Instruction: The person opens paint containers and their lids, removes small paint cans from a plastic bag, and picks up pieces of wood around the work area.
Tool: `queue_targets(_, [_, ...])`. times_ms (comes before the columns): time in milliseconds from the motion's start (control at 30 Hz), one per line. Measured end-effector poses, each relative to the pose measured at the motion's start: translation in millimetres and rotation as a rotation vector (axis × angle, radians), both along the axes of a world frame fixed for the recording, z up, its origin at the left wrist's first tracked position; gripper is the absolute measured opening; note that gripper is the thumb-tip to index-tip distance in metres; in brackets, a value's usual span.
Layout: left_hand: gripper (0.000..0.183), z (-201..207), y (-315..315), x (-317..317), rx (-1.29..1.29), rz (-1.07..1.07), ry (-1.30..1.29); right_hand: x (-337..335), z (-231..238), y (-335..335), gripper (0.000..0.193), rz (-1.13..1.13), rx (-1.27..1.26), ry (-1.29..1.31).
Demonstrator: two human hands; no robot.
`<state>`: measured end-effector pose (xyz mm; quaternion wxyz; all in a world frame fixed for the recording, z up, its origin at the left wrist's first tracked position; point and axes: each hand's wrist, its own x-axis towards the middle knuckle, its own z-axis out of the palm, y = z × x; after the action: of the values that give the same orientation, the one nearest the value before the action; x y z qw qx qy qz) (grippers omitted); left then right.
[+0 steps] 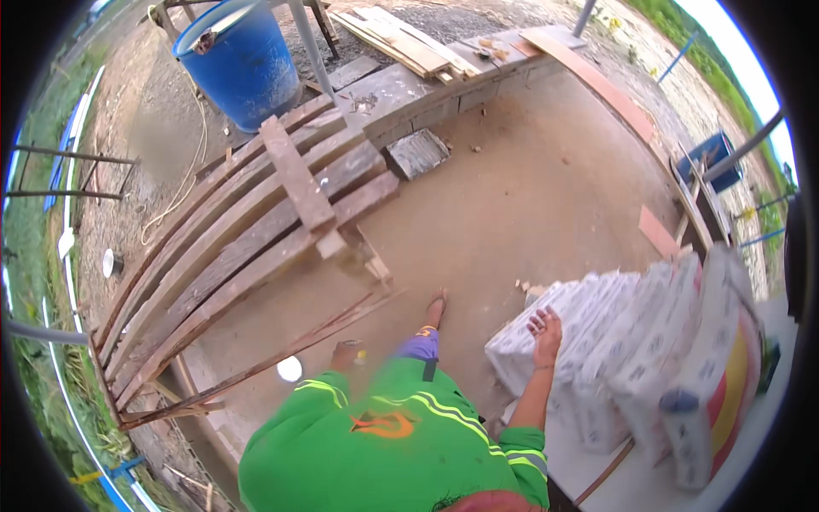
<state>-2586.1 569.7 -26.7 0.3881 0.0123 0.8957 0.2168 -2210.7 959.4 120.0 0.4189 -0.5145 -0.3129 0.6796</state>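
My right hand [546, 334] is held out beside a stack of white printed packages [580, 328]. Its fingers are loosely bent and apart, with nothing seen in them. Past the striped cuff of my green left sleeve, my left hand [346, 355] hangs low over the floor. It is dim and smeared, so its fingers cannot be made out. A small yellow spot shows beside it. A white round thing [290, 369] lies to the left of that hand. One sandalled foot [438, 305] is forward on the brown floor [512, 196].
Long timber beams [256, 226] are stacked at the left, with a short board [297, 175] across them. Thin wooden strips [341, 317] jut toward my feet. A blue barrel [239, 68] stands behind. A grey tray [417, 154] rests by the low block wall [461, 98]. Metal posts rise around.
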Motion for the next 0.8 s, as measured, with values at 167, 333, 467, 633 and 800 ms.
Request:
queue_targets(167, [0.095,103.6,206.3,-14.4,0.343,-0.233,-0.215,-30.2,-42.5,103.5,0.043,0.634,-0.063,-0.553])
queue_targets(333, [0.090,85.3,355.9,-32.3,0.332,-0.181,-0.061,40.0,-96.2,136.9,0.039,0.326,-0.495,-0.517])
queue_targets(467, [0.084,97.5,452.0,-58.0,0.301,-0.106,-0.188,84.4,-145.1,189.5,0.036,0.382,-0.722,-0.427])
queue_targets(633, [0.081,42.1,523.6,-77.3,0.259,0.003,-0.413,104.8,-198.8,296.3,0.029,0.357,-0.550,-0.462])
queue_targets(800, [0.035,10.8,606.4,-81.5,0.317,-0.031,-0.273,29.3,-166.3,493.7,0.020,0.336,-0.328,-0.679])
